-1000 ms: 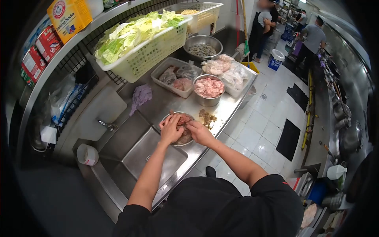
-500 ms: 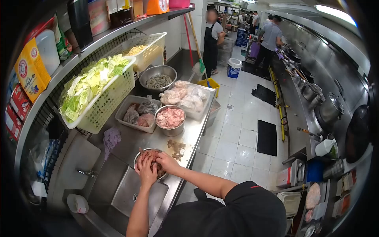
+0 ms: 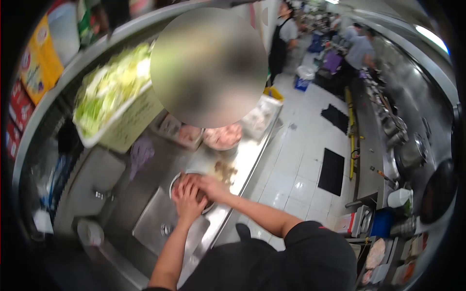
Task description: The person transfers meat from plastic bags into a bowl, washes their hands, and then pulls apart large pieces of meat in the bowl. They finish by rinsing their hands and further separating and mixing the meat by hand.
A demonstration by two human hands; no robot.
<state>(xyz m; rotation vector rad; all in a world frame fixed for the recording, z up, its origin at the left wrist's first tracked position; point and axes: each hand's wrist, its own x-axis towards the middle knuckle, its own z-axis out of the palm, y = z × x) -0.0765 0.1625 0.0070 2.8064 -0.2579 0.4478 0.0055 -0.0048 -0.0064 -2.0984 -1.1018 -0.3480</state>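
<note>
A round metal bowl point(image 3: 211, 207) of raw meat sits on the counter by the sink's edge. My left hand point(image 3: 188, 200) is over the bowl, its fingers curled down onto the meat. From the right, my right hand point(image 3: 212, 188) reaches in and meets it, closed against the meat with its fingertips hidden. The two hands cover most of the bowl, and motion smears the fingers. Just beyond lies a brown wet patch point(image 3: 225, 170) of scraps on the steel counter. Behind that stands a pot of pale pink raw meat point(image 3: 223, 137).
The sink basin point(image 3: 155, 216) is below the bowl, with a purple cloth point(image 3: 141, 154) behind it. A basket of cut cabbage point(image 3: 114, 89) stands at back left, near a tub of bagged meat point(image 3: 171, 127). A large blurred disc hides the back counter. Black mats point(image 3: 331, 170) lie on the aisle floor.
The view has shifted and blurred, so the counter sits lower and further right. My hands have stayed in the bowl, drawn closer together. A blurred disc now covers the shrimp bowl and noodle basket.
</note>
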